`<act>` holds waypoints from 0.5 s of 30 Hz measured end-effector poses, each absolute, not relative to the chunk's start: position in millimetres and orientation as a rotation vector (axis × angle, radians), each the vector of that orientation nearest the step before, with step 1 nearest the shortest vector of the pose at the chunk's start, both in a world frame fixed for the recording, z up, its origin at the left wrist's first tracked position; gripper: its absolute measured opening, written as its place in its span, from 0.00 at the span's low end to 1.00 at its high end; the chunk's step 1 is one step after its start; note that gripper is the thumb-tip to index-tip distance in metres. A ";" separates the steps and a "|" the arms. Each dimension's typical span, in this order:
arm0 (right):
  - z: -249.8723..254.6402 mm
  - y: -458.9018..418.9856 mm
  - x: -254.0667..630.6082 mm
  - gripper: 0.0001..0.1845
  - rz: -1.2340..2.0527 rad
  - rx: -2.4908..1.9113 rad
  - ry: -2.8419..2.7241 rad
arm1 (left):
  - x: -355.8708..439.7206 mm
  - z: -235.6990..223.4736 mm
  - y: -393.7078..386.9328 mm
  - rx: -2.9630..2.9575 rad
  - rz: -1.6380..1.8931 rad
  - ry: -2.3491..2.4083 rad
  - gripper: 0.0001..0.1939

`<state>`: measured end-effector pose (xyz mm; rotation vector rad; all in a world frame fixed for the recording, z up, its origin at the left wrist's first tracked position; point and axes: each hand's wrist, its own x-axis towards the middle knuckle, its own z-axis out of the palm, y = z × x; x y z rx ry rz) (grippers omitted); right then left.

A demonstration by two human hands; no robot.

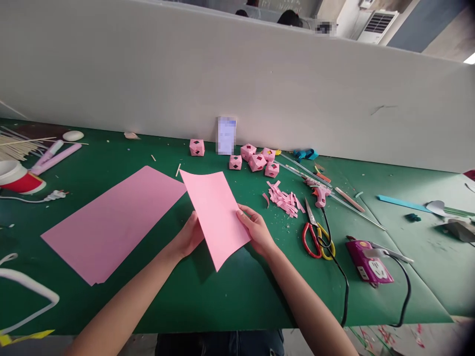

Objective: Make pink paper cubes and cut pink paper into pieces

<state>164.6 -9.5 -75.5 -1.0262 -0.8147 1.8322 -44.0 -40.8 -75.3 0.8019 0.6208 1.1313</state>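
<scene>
Between my two hands a pink sheet of paper (217,217) is held up, slightly curved, above the table. My left hand (192,234) grips its left edge from behind, so those fingers are partly hidden. On the right edge my right hand (256,228) pinches the sheet, thumb on the front face. A larger pink sheet (115,225) lies flat to the left of my hands. Beyond them stand several small folded pink paper shapes (257,162) with diamond-shaped openings. A pile of cut pink paper strips (285,199) lies to the right.
Right of the strips are scissors (312,230) with red and yellow handles, a pink glue gun (319,192) and a purple power strip (369,262) with black cords. A blurred upright panel (226,136) leans against the white partition (237,74). At left stands a red-and-white cup (22,179).
</scene>
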 end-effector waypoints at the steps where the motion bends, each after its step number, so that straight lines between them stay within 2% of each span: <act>1: -75.8 -10.3 163.9 0.28 1.828 -1.022 -0.846 | -42.1 -73.8 -41.0 0.808 1.148 0.639 0.44; 5: -79.6 -13.3 161.4 0.30 1.695 -1.026 -1.230 | -35.3 -67.5 -41.8 0.828 1.173 0.717 0.42; 9: -83.7 -18.1 159.2 0.33 1.172 -1.180 -1.566 | -31.1 -65.0 -40.7 0.752 1.253 0.832 0.40; 12: -77.7 -23.7 158.7 0.27 0.966 -1.164 -1.580 | -29.1 -65.6 -38.7 0.714 1.329 0.969 0.41; 15: -66.7 -29.9 157.2 0.21 1.087 -1.007 -1.640 | -28.2 -66.9 -37.2 0.777 1.328 1.088 0.49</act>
